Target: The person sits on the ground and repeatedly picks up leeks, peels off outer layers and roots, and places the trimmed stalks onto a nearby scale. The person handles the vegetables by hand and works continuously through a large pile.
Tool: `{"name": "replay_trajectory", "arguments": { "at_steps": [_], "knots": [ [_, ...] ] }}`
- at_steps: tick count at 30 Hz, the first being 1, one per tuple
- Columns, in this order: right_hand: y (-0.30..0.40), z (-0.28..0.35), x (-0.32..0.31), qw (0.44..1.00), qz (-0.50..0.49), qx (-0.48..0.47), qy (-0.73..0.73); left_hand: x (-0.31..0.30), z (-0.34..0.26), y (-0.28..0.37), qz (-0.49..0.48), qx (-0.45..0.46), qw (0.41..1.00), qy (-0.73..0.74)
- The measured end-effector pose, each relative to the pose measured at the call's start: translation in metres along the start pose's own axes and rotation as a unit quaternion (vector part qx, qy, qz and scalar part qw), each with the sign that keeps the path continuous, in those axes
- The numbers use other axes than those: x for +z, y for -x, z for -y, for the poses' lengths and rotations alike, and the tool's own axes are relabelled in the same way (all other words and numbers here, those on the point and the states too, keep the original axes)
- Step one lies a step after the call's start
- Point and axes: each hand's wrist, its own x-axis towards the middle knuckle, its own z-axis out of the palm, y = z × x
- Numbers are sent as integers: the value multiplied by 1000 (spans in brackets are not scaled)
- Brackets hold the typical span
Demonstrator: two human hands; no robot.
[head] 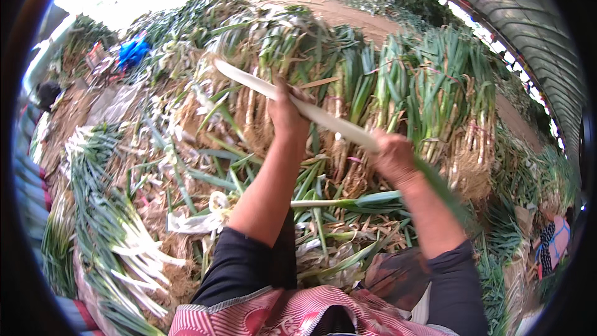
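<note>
A long Welsh onion (336,123) slants across the view in front of me, its white root end up to the left and its green leaves down to the right, blurred. My right hand (394,156) is closed around it where the white shank meets the leaves. Farther up the shank, my left hand (290,114) grips it near the root end. A thin tan strip (321,82), perhaps a dry leaf, sticks out beside my left fingers. Below my hands, another onion stalk (322,203) lies across loose leaves and peelings (345,238).
Cleaned onions (144,252) with white shanks lie piled at left. Tied, unpeeled bundles (438,88) stand ahead to the right, roots down. A blue plastic bag (133,51) lies at far left. A person's dark head (48,94) shows at the left edge.
</note>
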Motion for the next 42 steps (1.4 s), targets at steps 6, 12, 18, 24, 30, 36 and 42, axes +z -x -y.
{"name": "replay_trajectory", "arguments": {
  "at_steps": [6, 12, 18, 24, 30, 36, 42],
  "knots": [
    [-5, -6, -144, 961, 72, -121, 240, -76, -48, -95, 17, -31, 994, 108],
    [39, 8, -242, 956, 73, -77, 272, -92, -77, -90, -37, 27, 999, -8],
    [62, 30, -263, 964, 73, -95, 236, -144, -146, -133, -209, 166, 910, -318],
    [129, -45, -357, 939, -45, -61, 335, -127, -146, -99, -22, 97, 588, -803],
    [58, -17, -351, 907, -250, 3, 340, -64, -71, 35, 389, -91, 474, -784],
    [2, 41, -329, 948, -309, 68, 22, 118, -48, 201, 536, 157, 665, -496],
    [-32, 86, -364, 947, -261, 107, -151, 171, -27, 250, 477, 208, 665, -536]
  ]
}}
